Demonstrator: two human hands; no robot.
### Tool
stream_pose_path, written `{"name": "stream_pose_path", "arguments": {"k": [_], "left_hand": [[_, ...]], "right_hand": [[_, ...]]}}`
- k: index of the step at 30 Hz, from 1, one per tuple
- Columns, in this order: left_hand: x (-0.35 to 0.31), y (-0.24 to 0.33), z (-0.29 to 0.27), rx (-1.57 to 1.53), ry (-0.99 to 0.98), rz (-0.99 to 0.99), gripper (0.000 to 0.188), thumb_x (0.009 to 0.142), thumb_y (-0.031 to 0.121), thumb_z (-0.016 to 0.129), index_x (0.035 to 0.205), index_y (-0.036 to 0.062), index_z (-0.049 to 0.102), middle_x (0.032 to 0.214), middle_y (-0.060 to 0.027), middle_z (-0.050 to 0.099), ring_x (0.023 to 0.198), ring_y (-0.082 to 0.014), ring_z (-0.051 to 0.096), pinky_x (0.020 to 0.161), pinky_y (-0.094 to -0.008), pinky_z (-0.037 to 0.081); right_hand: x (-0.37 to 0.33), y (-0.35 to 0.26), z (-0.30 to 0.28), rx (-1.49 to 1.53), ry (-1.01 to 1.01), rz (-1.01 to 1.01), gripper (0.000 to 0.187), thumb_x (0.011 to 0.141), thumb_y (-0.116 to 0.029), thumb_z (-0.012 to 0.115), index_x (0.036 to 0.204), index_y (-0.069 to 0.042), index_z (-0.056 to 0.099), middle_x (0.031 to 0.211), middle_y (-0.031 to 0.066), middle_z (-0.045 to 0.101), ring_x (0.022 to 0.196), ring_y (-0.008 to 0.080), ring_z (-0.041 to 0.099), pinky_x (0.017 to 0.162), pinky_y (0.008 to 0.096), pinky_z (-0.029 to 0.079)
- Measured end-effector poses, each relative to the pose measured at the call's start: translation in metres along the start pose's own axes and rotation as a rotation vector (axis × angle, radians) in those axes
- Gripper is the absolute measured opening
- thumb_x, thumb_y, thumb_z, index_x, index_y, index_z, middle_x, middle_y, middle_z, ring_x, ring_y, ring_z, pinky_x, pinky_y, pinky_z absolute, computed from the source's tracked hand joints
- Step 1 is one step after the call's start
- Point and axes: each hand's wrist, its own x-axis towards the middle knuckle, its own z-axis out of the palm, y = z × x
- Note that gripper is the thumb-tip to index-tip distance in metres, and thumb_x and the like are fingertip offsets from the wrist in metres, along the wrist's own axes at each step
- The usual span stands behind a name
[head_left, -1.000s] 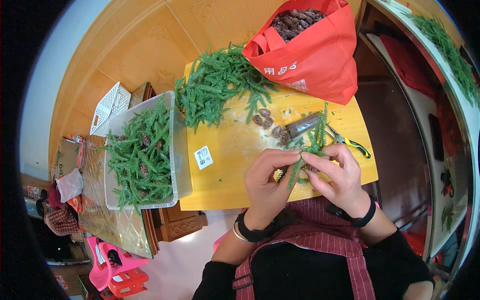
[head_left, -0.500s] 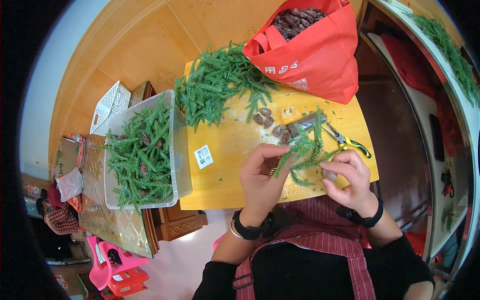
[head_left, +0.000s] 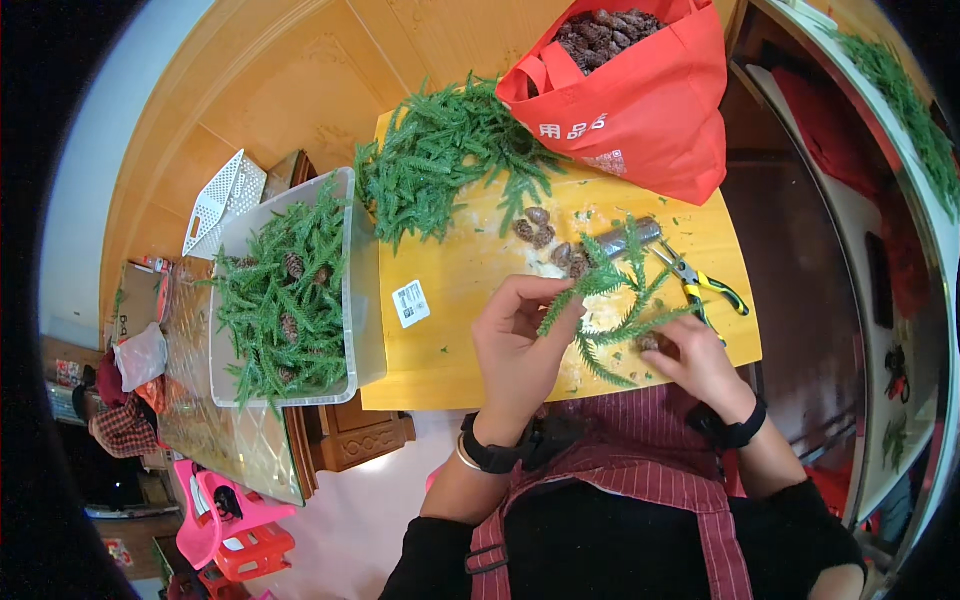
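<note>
Indiscernibly touching or pinching half-hidden cone [head_left: 647,342], right hand [head_left: 702,364]; pinching sprig [head_left: 632,329], left hand [head_left: 515,352]; near pliers [head_left: 687,275] by table's [head_left: 455,300] right edge.

A hand could pass over the yellow wooden tabletop [head_left: 450,380] on the near side of the small rectangular white label [head_left: 410,304]. Left of the label, a translucent plastic bin [head_left: 351,290] blocks; beyond it, heaped green needled sprigs [head_left: 440,160]; right of it, the left hand [head_left: 518,340] with a branching green sprig [head_left: 603,275].
</note>
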Motion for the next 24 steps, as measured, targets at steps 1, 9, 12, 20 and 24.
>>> {"name": "stream_pose_path", "arguments": {"k": [1,9,12,20,24], "left_hand": [[0.0,0.001,-0.001,0.005,0.003,-0.023,0.018,0.076,-0.008,0.062,0.092,-0.0016,0.057,0.089,-0.0046,0.058,0.081,-0.0093,0.056,0.071,-0.0214,0.046],[0.002,0.003,0.001,-0.021,-0.009,-0.042,0.019,0.076,-0.008,0.062,0.093,-0.0017,0.056,0.088,-0.0036,0.058,0.081,-0.0091,0.056,0.07,-0.0207,0.046],[0.002,0.005,0.005,-0.006,-0.017,0.019,0.019,0.076,-0.008,0.062,0.093,-0.0015,0.057,0.088,-0.0039,0.058,0.084,-0.0096,0.056,0.07,-0.0207,0.046],[0.004,0.0,0.001,0.433,-0.03,0.564,0.019,0.072,-0.014,0.06,0.087,-0.0013,0.058,0.09,-0.015,0.061,0.085,-0.022,0.06,0.073,-0.0276,0.049],[0.006,0.003,0.005,0.448,-0.025,0.601,0.019,0.072,-0.015,0.059,0.085,-0.001,0.058,0.091,-0.0157,0.062,0.085,-0.023,0.061,0.073,-0.0279,0.049]], "right_hand": [[0.002,0.003,0.0,0.002,-0.004,-0.001,0.028,0.069,-0.012,0.069,0.092,-0.001,0.059,0.082,0.0133,0.056,0.077,0.0274,0.057,0.07,0.0334,0.046],[0.002,0.041,-0.024,-0.511,0.197,0.18,0.058,0.063,-0.013,0.072,0.116,-0.008,0.049,0.109,0.0162,0.05,0.105,0.0337,0.046,0.089,0.0395,0.039],[0.002,0.045,-0.033,-0.434,0.186,0.239,0.053,0.065,-0.011,0.07,0.114,-0.007,0.049,0.106,0.0163,0.05,0.102,0.0337,0.048,0.087,0.038,0.041],[-0.006,0.058,-0.044,-0.238,0.287,0.195,0.018,0.074,-0.012,0.058,0.086,-0.001,0.051,0.082,0.0099,0.051,0.07,0.0224,0.052,0.065,0.0282,0.042],[-0.026,0.037,-0.061,0.591,0.096,0.339,0.014,0.082,-0.016,0.052,0.083,-0.003,0.058,0.069,-0.0013,0.053,0.067,0.0061,0.05,0.059,0.0211,0.04]]}}
